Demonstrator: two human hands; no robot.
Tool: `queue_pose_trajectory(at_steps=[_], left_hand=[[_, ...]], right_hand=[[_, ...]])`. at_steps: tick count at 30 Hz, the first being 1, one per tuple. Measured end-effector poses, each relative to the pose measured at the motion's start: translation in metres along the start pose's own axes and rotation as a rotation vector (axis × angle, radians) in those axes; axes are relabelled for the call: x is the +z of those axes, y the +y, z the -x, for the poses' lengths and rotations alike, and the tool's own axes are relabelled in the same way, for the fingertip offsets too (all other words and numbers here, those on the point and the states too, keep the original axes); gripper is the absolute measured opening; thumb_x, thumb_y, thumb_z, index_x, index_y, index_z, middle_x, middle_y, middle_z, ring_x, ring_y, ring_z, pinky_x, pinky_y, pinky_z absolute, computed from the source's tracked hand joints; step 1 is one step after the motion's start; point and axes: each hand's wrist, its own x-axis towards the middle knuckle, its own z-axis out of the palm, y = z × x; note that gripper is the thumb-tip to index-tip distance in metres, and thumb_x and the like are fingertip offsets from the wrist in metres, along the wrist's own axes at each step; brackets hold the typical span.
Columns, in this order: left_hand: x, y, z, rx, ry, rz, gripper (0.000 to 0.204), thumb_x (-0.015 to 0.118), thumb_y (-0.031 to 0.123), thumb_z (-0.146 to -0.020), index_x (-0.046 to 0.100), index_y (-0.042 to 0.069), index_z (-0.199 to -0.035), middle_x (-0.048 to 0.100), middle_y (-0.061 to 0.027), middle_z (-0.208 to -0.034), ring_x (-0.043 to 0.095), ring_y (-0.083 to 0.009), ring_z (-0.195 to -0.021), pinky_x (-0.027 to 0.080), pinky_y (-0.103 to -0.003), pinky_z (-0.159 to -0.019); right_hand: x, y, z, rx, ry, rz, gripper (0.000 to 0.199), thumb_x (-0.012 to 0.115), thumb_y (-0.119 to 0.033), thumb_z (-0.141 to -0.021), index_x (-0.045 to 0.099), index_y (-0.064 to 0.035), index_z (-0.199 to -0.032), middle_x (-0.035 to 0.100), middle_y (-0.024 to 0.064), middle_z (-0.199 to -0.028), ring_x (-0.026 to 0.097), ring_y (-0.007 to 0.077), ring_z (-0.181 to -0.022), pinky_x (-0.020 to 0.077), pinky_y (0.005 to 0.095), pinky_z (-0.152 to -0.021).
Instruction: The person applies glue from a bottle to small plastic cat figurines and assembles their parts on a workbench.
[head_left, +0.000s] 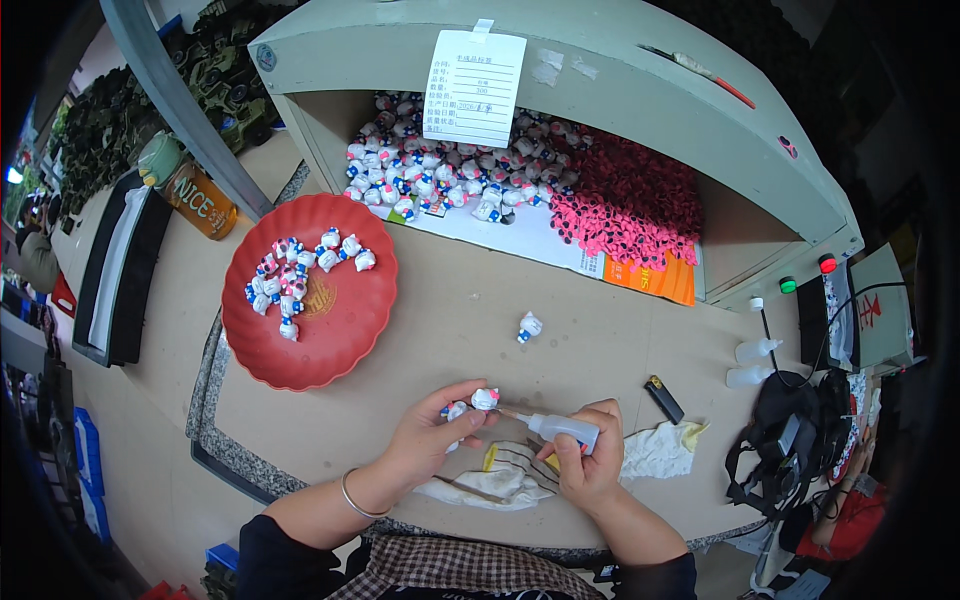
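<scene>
My left hand (425, 435) is closed around small white toy figurines with blue and pink parts. One figurine (485, 399) is pinched at the fingertips, and another (455, 411) lies against the fingers. In my right hand (592, 468) is a translucent squeeze bottle (562, 430), tilted so that its thin nozzle points at the pinched figurine. The nozzle tip is at or very near the figurine; contact cannot be made out. A single figurine (529, 327) sits on the table beyond my hands. Between my wrists lies a whitish work glove (505, 480) with yellow trim.
A red scalloped bowl (375, 335) at left holds several figurines. Under the grey shelf (600, 50) are heaps of white figurines (420, 175) and pink pieces (620, 215). At right are a black lighter (664, 399), a cloth (660, 450), small white bottles (750, 363) and a black bag (785, 440).
</scene>
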Motion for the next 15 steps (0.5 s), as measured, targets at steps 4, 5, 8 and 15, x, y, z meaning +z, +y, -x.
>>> queue_pose_trajectory(at_steps=[4,5,8,15], left_hand=[[0.003,-0.002,-0.001,-0.007,-0.006,0.009,0.036,0.055,0.003,-0.081,0.049,0.009,-0.116,0.056,-0.0088,-0.106,0.058,-0.0184,-0.092,0.048,-0.023,-0.061],[0.003,-0.002,-0.001,-0.009,-0.023,0.01,0.036,0.055,0.003,-0.081,0.049,0.009,-0.116,0.056,-0.0088,-0.106,0.058,-0.0184,-0.092,0.048,-0.023,-0.061],[0.0,0.0,0.001,-0.013,-0.011,-0.028,0.037,0.054,0.006,-0.082,0.046,0.006,-0.118,0.055,-0.008,-0.106,0.056,-0.0167,-0.093,0.047,-0.025,-0.066],[0.0,-0.001,0.0,0.01,0.001,-0.002,0.036,0.056,0.003,-0.08,0.049,0.007,-0.115,0.057,-0.0095,-0.103,0.058,-0.019,-0.089,0.049,-0.024,-0.06]], right_hand=[[-0.003,-0.006,-0.002,0.137,0.042,-0.183,0.018,0.051,-0.004,-0.081,0.041,0.0011,-0.094,0.044,0.0101,-0.082,0.051,0.0128,-0.068,0.0511,0.0247,-0.054],[-0.005,-0.009,-0.006,0.256,0.104,-0.384,0.019,0.051,-0.003,-0.081,0.039,0.0004,-0.096,0.045,0.0094,-0.083,0.053,0.0134,-0.071,0.0524,0.0262,-0.057],[-0.016,-0.017,-0.028,0.424,0.157,-0.532,0.022,0.05,0.0,-0.081,0.037,-0.0012,-0.099,0.046,0.0084,-0.086,0.055,0.0146,-0.077,0.0539,0.028,-0.06],[-0.059,0.04,-0.078,0.382,0.211,-0.064,0.019,0.053,0.005,-0.074,0.047,-0.0019,-0.09,0.05,0.008,-0.085,0.058,0.019,-0.078,0.048,0.0287,-0.058]])
